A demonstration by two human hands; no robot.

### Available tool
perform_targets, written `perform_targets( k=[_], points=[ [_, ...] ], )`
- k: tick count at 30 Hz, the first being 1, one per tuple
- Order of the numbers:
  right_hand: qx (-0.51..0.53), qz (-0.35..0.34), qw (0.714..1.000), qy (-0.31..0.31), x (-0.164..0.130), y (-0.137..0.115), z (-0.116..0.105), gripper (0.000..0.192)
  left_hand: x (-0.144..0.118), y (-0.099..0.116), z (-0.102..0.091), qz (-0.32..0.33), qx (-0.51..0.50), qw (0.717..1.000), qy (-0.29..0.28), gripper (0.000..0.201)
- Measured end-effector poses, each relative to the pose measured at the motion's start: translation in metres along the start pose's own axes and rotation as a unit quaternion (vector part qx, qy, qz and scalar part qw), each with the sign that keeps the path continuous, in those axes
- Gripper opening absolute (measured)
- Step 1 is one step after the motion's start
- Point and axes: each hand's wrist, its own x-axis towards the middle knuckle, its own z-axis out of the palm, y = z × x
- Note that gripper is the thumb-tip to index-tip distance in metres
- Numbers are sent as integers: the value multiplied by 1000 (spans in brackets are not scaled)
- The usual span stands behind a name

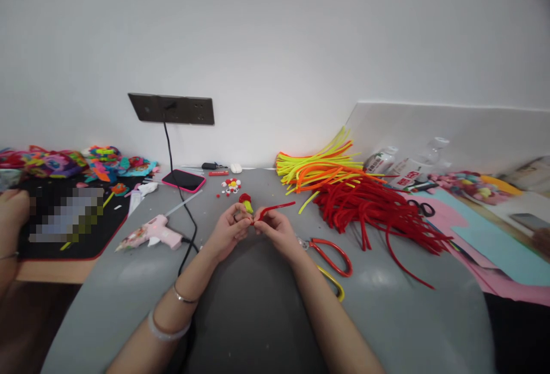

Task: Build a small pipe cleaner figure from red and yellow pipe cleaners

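Observation:
My left hand (230, 231) and my right hand (275, 232) meet over the middle of the grey table, fingertips pinched together. Between them is a red pipe cleaner (278, 207), its free end sticking out to the right above my right hand. Just beyond my left fingers shows a small red and yellow-green fuzzy piece (246, 202); whether it joins the pipe cleaner is hidden. Pliers with one red handle (335, 251) and one yellow handle (333, 283) lie beside my right wrist, partly covered by that forearm.
A glue gun (154, 233) and its black cord lie left, near a pink-edged phone (184, 180). Small beads (231, 186) are scattered ahead. Red pipe cleaners (369, 208) and a yellow-orange bundle (320, 165) lie right, with bottles (408, 170) behind. Another person's hand (14, 213) is far left.

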Motion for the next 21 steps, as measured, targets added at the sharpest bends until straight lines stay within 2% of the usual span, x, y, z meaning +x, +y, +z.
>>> perform_targets(
  k=[5,12,21],
  points=[
    [9,2,1000,-17,0,-2,-1,25,-1,2,1,8,-3,1000,14,39],
    [6,1,1000,-28,-1,-6,-1,24,-2,0,-1,13,-12,1000,0,33],
    [20,-18,999,27,2,0,2,24,-1,-3,-1,13,38,999,36,35]
  ],
)
